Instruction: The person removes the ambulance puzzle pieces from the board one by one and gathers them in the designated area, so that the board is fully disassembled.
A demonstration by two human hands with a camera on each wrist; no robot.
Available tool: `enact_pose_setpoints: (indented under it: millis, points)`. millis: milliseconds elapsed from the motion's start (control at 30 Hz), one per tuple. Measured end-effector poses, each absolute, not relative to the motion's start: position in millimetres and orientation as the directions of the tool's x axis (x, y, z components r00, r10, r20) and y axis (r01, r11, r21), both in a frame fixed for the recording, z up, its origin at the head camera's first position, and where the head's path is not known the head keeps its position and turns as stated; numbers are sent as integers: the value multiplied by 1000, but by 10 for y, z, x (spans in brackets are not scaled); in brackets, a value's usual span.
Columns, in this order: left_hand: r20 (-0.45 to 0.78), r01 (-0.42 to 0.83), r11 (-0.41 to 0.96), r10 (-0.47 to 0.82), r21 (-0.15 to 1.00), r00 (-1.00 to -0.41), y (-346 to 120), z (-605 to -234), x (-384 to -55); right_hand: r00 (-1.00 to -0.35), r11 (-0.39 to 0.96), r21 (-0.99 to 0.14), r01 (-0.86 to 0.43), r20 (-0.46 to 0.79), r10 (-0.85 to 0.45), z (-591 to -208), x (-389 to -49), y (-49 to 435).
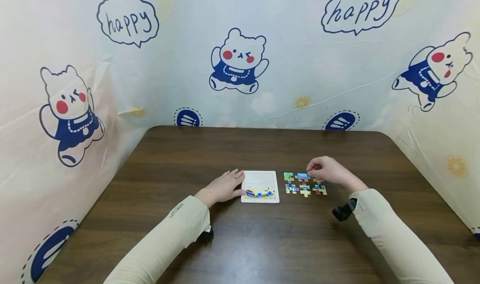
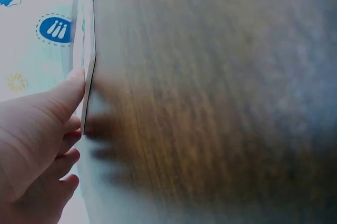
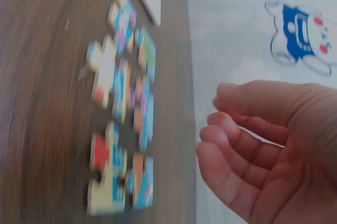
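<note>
A white-framed puzzle board (image 1: 258, 179) lies on the table, with a yellow and blue picture strip along its near side. My left hand (image 1: 224, 187) rests at the board's left edge, fingers extended; in the left wrist view the thumb (image 2: 71, 95) touches the board's edge (image 2: 89, 66). Right of the board lie several loose jigsaw pieces (image 1: 305, 190) in two rows. Above their far right end hovers my right hand (image 1: 331, 172). The right wrist view shows its fingers (image 3: 216, 155) loosely curled, apart from the pieces (image 3: 108, 182), with nothing between them.
The brown wooden table (image 1: 210, 154) reaches back to a curtain (image 1: 285, 88) printed with bears and lettering. A black wrist camera (image 1: 343, 211) sits under the right forearm, close above the tabletop.
</note>
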State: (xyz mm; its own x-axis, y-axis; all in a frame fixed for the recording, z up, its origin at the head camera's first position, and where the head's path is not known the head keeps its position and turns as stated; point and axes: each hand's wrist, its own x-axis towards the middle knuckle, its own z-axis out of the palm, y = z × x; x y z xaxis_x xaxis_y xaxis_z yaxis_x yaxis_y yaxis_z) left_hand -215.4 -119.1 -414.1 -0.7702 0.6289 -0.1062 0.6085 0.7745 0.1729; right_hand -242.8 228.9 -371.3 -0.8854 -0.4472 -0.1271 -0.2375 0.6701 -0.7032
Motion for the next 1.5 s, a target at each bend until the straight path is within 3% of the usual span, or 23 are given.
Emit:
enact_pose_setpoints:
  millis: [700,1000,1500]
  points:
    - [-111,577,776,616,257,-780,-1267,-4140,-2109,-774,596,-691,-410,-83,-628,-3829,-2333,1235]
    - [-121,581,780,616,233,-778,-1270,-4149,-2113,-714,558,-702,-443,-101,-693,-3933,-2293,963]
    - [-103,610,756,644,237,-758,-1247,-4130,-2106,-762,607,-705,-368,-145,-631,-4065,-2284,815]
